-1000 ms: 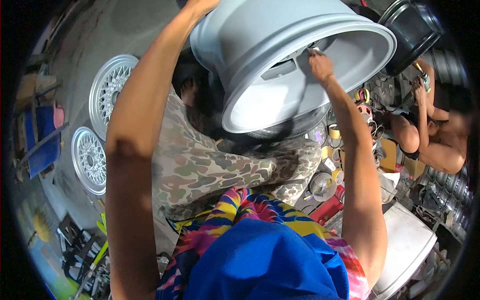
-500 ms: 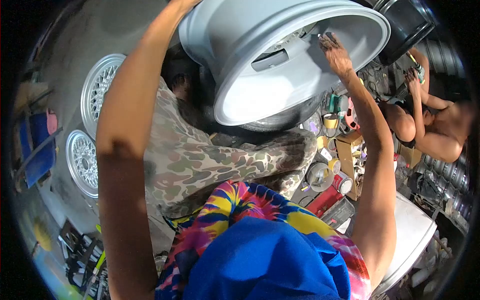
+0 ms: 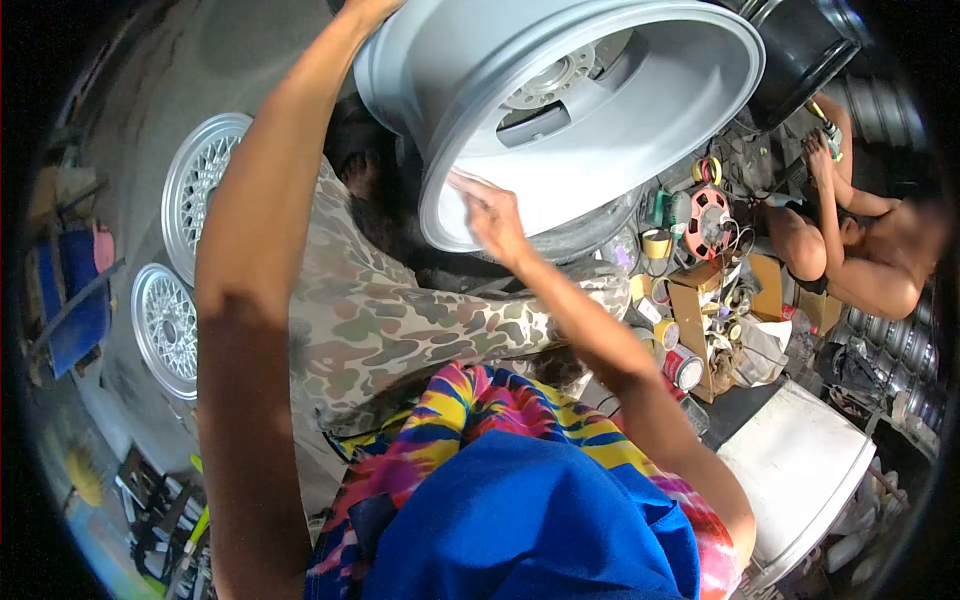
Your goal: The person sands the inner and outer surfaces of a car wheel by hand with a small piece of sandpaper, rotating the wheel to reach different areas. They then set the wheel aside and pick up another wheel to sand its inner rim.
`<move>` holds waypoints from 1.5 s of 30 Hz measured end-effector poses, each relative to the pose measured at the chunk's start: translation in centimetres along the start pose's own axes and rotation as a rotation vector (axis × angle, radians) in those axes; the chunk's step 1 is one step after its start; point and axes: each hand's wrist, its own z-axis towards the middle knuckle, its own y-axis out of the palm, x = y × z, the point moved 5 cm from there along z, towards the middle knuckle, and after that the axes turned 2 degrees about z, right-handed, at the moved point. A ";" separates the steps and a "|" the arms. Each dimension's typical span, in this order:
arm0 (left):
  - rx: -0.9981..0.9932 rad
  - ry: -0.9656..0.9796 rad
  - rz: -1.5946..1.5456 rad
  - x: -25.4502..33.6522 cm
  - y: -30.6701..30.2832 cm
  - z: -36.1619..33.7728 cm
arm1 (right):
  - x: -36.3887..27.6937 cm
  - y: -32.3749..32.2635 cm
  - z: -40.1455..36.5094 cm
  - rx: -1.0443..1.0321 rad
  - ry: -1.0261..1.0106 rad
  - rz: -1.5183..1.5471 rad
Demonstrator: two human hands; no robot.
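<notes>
A large pale grey wheel rim [image 3: 590,60] stands tilted at the top centre, its hollow side facing me. My right hand [image 3: 490,215] is at the lower left edge of the rim, fingers stretched toward its inner wall; the hand is slightly blurred, and whether something thin lies under the fingers cannot be made out. My left hand [image 3: 375,8] reaches the upper left side of the rim at the frame's top edge, its fingers hidden. Beneath the rim lies a dark tyre [image 3: 590,235].
Two silver mesh wheel faces [image 3: 167,325] lie at the left. A cardboard box [image 3: 695,310], tape rolls [image 3: 657,243] and a red reel [image 3: 708,222] are at the right, beside a white panel [image 3: 800,460]. Another person [image 3: 880,250] crouches at the far right, holding a tool.
My right hand has moved left and down, from the rim's upper right inside to its lower left edge. The rim has shifted slightly left. My left arm has hardly moved.
</notes>
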 end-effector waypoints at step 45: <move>-0.109 0.560 0.136 12.5 3.1 -10.2 | -7.2 -0.1 -3.9 -0.054 0.104 -0.584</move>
